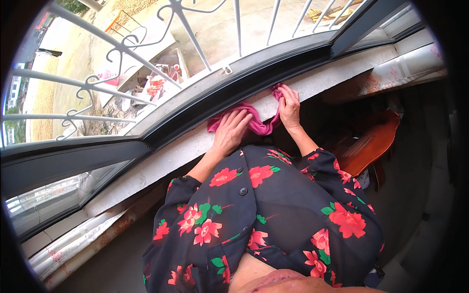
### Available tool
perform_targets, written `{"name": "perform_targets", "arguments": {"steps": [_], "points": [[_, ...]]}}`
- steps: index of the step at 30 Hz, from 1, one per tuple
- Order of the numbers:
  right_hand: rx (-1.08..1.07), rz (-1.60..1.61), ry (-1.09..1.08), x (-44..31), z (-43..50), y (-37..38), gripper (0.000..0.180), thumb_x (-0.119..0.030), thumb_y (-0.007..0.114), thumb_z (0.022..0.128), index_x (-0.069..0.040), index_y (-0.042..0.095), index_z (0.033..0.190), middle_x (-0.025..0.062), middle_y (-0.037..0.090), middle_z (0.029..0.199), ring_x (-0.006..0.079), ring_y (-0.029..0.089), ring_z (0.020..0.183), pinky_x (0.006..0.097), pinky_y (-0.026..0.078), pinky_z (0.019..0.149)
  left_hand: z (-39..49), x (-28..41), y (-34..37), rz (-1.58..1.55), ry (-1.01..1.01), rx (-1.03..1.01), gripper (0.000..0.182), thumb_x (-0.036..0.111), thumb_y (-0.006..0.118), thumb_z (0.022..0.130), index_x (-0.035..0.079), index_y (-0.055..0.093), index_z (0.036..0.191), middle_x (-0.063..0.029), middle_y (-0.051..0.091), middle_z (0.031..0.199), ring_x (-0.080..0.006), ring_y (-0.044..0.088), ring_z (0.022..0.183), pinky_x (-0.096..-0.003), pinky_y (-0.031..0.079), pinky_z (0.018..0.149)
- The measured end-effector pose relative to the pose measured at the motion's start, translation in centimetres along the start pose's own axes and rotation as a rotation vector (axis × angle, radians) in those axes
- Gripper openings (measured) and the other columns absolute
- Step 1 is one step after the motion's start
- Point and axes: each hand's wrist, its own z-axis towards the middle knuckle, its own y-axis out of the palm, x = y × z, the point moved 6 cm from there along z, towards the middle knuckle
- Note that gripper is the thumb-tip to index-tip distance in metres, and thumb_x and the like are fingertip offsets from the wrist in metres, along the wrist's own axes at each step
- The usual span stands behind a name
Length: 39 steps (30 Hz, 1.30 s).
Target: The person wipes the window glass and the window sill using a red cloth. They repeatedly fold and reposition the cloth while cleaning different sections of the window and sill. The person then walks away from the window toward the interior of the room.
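Note:
A pink cloth lies bunched on the pale window sill and droops over its inner edge. My left hand rests flat on the cloth's left part, fingers slightly spread. At the cloth's other end, my right hand pinches a gathered bit between thumb and fingers, close to the dark window frame track. The middle of the cloth hangs slack between the two hands. Both forearms come out of dark floral sleeves.
White metal window bars stand outside the open window. A curtain hangs at the right and another curtain at the lower left. A brown wooden chair is below the sill on the right. Outside lie a pink container and mixed litter.

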Motion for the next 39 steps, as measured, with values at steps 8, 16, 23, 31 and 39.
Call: {"name": "perform_targets", "arguments": {"steps": [8,16,23,31,39], "points": [[-0.421,0.317,-0.303,-11.6,-9.5,5.9,0.039,0.009,0.066,0.084,-0.007,0.075,0.119,0.0149,0.069,0.133,0.0378,0.063,0.121,0.0451,0.053,0.106,-10.1,-3.1,-4.3,0.085,-0.014,-0.047,0.041,0.009,0.07,0.09,0.008,0.072,0.131,-0.0118,0.069,0.141,-0.0336,0.064,0.131,-0.0474,0.049,0.11],[-0.033,0.016,-0.014,-9.9,-5.5,4.9,0.032,0.008,0.06,0.086,-0.005,0.074,0.111,0.0155,0.068,0.123,0.0398,0.062,0.114,0.0493,0.052,0.1,-12.6,-4.6,-6.2,0.025,-0.101,0.144,0.032,0.005,0.071,0.093,0.005,0.073,0.125,-0.0145,0.072,0.133,-0.0377,0.062,0.134,-0.0499,0.048,0.114],[-0.509,0.206,-0.376,-17.0,-9.6,8.8,0.031,0.005,0.064,0.086,-0.005,0.073,0.115,0.0163,0.066,0.123,0.0385,0.062,0.116,0.045,0.052,0.101,-16.7,-6.0,-8.3,0.091,-0.212,0.226,0.026,0.006,0.068,0.095,0.005,0.074,0.121,-0.0143,0.073,0.132,-0.0354,0.062,0.136,-0.0507,0.046,0.117],[-0.499,0.23,-0.429,-16.5,-8.3,9.9,0.035,0.008,0.063,0.085,-0.003,0.073,0.117,0.018,0.065,0.123,0.0395,0.061,0.118,0.0466,0.051,0.103,-12.2,-3.9,-3.1,0.0,-0.093,0.074,0.035,0.008,0.069,0.094,0.007,0.071,0.129,-0.0145,0.07,0.138,-0.0343,0.059,0.14,-0.0525,0.042,0.122],[-0.287,0.061,-0.19,-10.0,-5.6,5.8,0.035,0.009,0.062,0.088,-0.005,0.074,0.118,0.0169,0.064,0.124,0.0391,0.06,0.116,0.0487,0.049,0.102,-16.6,-4.5,-7.2,0.178,-0.347,0.238,0.032,0.006,0.067,0.094,0.002,0.072,0.125,-0.0156,0.069,0.139,-0.0344,0.058,0.14,-0.0522,0.04,0.123]]}}
